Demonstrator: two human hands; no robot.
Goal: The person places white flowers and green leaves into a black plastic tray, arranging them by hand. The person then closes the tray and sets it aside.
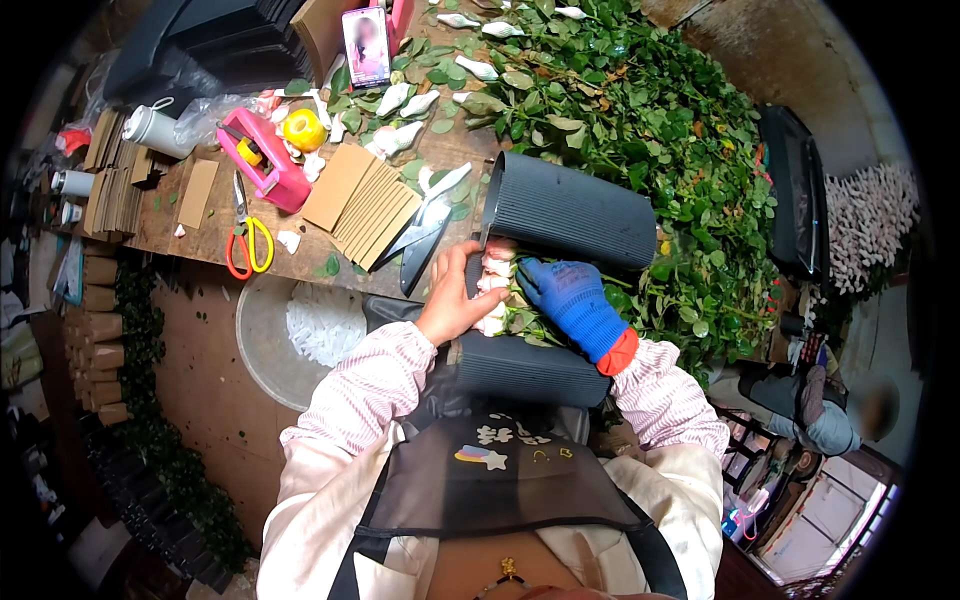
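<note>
The bare left hand (452, 298) spreads its fingers against pale pink roses (495, 284). The gloved right hand (570, 303) covers their leafy stems (534, 324); its grip cannot be told.

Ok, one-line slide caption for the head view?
Bare left hand and blue-gloved right hand at pale pink flowers between two dark ribbed panels, heaped green foliage beyond.

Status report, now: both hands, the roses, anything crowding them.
Left hand bare, fingers spread against pink roses. Right hand blue-gloved, over the stems just right of the blooms. Black ribbed panels flank the roses, far and near sides.
</note>
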